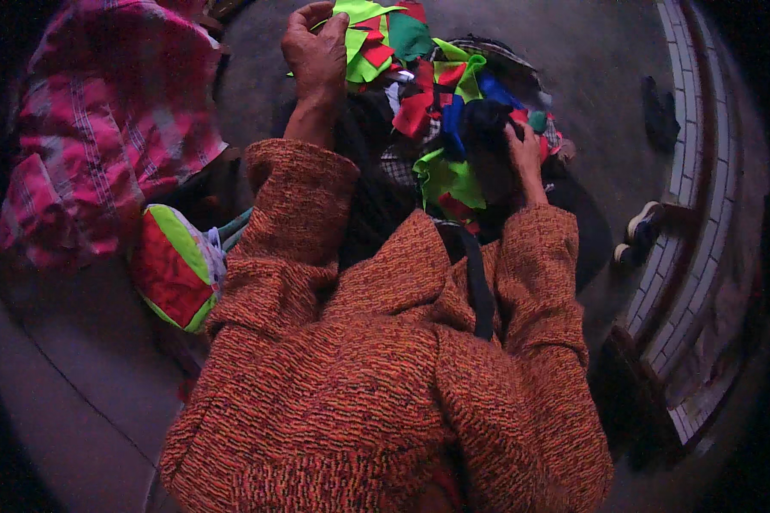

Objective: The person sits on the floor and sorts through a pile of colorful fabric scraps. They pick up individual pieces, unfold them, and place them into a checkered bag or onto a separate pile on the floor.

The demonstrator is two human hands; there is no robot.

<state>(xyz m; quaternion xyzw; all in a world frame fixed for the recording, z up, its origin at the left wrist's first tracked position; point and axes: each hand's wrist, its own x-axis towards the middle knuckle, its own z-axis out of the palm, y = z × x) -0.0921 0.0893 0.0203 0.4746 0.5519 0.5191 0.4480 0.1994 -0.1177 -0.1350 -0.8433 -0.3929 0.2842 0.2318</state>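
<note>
My left hand (pixel 315 53) is raised at the far side, its thumb and fingers closed at the edge of a bundle of lime, red and green fabric scraps (pixel 370 43). My right hand (pixel 527 158) sits at the right of a heap of cloth, fingers curled against a black cloth piece (pixel 490 128); part of its grip is hidden. Between the hands lie a red scrap (pixel 413 114), a blue strip (pixel 452 126) and a lime scrap (pixel 450 179). Checked cloth (pixel 397 166) shows beneath them.
To the left is a pink checked cloth (pixel 103 145), with a red and lime stitched fabric item (pixel 176 269) below it. A shoe (pixel 638 229) stands on the floor at right, near a low edge of white bricks (pixel 684 128). A dark object (pixel 659 115) lies beside that edge.
</note>
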